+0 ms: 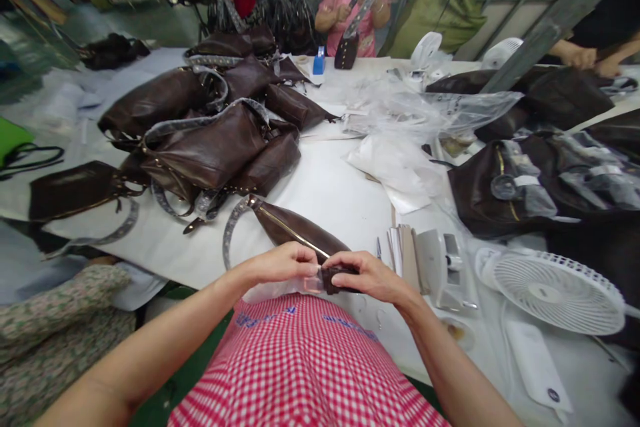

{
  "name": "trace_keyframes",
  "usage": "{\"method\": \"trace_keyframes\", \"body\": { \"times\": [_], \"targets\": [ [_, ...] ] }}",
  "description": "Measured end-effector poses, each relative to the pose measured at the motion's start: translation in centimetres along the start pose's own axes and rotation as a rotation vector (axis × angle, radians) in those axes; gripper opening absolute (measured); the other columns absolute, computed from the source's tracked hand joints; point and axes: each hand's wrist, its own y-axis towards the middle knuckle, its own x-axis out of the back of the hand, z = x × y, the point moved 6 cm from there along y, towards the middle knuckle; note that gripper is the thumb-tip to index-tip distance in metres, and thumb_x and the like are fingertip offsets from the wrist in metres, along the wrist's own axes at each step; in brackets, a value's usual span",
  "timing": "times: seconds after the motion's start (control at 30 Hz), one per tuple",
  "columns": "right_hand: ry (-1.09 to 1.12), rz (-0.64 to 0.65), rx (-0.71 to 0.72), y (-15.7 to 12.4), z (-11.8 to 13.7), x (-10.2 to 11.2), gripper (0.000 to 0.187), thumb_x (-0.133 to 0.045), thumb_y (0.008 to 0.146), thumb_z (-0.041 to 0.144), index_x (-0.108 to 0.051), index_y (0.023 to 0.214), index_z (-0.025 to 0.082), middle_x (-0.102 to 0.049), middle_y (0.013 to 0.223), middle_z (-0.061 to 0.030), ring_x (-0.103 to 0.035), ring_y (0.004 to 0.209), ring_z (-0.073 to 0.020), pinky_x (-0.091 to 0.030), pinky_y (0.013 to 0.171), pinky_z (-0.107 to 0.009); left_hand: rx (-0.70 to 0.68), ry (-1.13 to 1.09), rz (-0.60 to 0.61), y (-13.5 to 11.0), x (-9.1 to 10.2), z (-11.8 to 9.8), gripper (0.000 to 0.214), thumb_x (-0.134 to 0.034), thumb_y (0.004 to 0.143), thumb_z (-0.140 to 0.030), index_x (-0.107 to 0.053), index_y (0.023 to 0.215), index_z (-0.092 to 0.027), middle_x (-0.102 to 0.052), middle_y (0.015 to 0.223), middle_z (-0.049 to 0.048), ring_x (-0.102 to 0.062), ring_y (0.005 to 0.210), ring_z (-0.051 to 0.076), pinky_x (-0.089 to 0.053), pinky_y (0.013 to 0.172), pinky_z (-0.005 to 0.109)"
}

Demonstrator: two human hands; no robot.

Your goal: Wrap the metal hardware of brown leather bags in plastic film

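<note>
Head view: I stood by a white surface (pixel 330 187) heaped with bags.
Writing: blue letters ran across the person's red-checked front, too stretched to read; dark print on a clear plastic bag (pixel 450 110) was also unreadable.
Left hand (pixel 280 265): its fingers were pinched narrow on a clear plastic wrap (pixel 306 283).
Right hand (pixel 367 277): its fingers were closed on a small dark leather piece (pixel 339 275).
Where the piece was: between both hands, at the near edge of the surface, touching the wrap.
Brown bag (pixel 295 230): lay just beyond the hands, its gold zip shut, contents unseen.
Bag pile (pixel 210 140): brown bags with film-wrapped straps, far left.
Dark bag (pixel 480 193): lay to the right, with plastic-wrapped parts on it.
White fan (pixel 557 290): lay flat near the right arm.
Co-worker's hands (pixel 357 7): held a strap across the surface.
</note>
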Motion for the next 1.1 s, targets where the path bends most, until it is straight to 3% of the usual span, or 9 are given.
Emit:
{"method": "trace_keyframes", "body": {
  "times": [0.17, 0.37, 0.47, 0.6, 0.7, 0.9, 1.1],
  "targets": [
    [0.109, 0.017, -0.042, 0.2, -0.8, -0.2, 0.041, -0.070, 0.076, 0.038, -0.066, 0.110, 0.017, -0.062, 0.077, 0.0004, -0.053, 0.066, -0.0106, -0.042, 0.060, -0.023, -0.025, -0.038, -0.050, 0.3, 0.1, -0.5, 0.019, -0.068, 0.071, -0.029, -0.066, 0.080, -0.013, -0.059, 0.069, -0.0019, -0.050, 0.065, 0.012, -0.037, 0.061, 0.022],
    [-0.010, 0.099, -0.009, 0.1, 0.1, -0.2, 0.037, -0.065, 0.080, 0.041, -0.070, 0.109, 0.019, -0.068, 0.091, -0.0020, -0.057, 0.076, -0.0134, -0.045, 0.070, -0.025, -0.023, -0.150, -0.078, 1.3, -0.5, 0.0, 0.032, -0.076, 0.065, -0.028, -0.055, 0.084, -0.015, -0.059, 0.068, -0.0023, -0.054, 0.062, 0.012, -0.038, 0.057, 0.022],
    [0.001, 0.076, -0.005, 0.0, 0.2, 0.2, 0.032, -0.064, 0.081, 0.039, -0.071, 0.105, 0.019, -0.068, 0.091, -0.0020, -0.058, 0.077, -0.0139, -0.045, 0.071, -0.025, -0.066, -0.166, -0.080, 1.3, -0.3, -0.4, 0.036, -0.075, 0.070, -0.032, -0.052, 0.092, -0.016, -0.059, 0.070, -0.0025, -0.054, 0.062, 0.012, -0.039, 0.057, 0.022],
    [0.091, 0.005, -0.003, -0.2, -0.3, 0.7, 0.027, -0.066, 0.079, 0.035, -0.070, 0.100, 0.019, -0.067, 0.087, -0.0015, -0.059, 0.077, -0.0134, -0.045, 0.071, -0.024, -0.073, -0.063, 0.008, 0.4, 0.7, -0.8, 0.035, -0.067, 0.081, -0.041, -0.059, 0.102, -0.015, -0.063, 0.083, 0.0017, -0.056, 0.071, 0.013, -0.040, 0.062, 0.022],
    [0.105, -0.018, -0.006, -0.2, -0.6, 0.8, 0.026, -0.068, 0.078, 0.035, -0.068, 0.098, 0.018, -0.066, 0.083, -0.0009, -0.058, 0.074, -0.0128, -0.045, 0.068, -0.024, -0.041, 0.006, 0.086, -0.4, 1.4, -0.2, 0.033, -0.072, 0.076, -0.040, -0.064, 0.092, -0.013, -0.060, 0.078, -0.0006, -0.051, 0.069, 0.011, -0.036, 0.060, 0.020],
    [0.098, -0.015, -0.002, -0.1, -0.4, 0.9, 0.027, -0.069, 0.077, 0.036, -0.067, 0.097, 0.018, -0.065, 0.080, -0.0002, -0.057, 0.069, -0.0121, -0.043, 0.064, -0.024, 0.012, -0.186, 0.132, -0.7, 0.9, 0.5, 0.033, -0.075, 0.073, -0.041, -0.061, 0.082, -0.012, -0.059, 0.069, -0.0011, -0.050, 0.062, 0.011, -0.038, 0.061, 0.022],
    [0.056, -0.035, 0.024, -0.2, 0.2, 0.8, 0.023, -0.068, 0.078, 0.034, -0.067, 0.094, 0.018, -0.064, 0.079, 0.0003, -0.055, 0.070, -0.0121, -0.042, 0.065, -0.024, 0.028, 0.066, 0.047, -0.9, 0.6, -0.9, 0.032, -0.068, 0.077, -0.043, -0.058, 0.073, -0.013, -0.044, 0.060, -0.0053, -0.036, 0.055, 0.008, -0.026, 0.050, 0.020]
  ]
}}
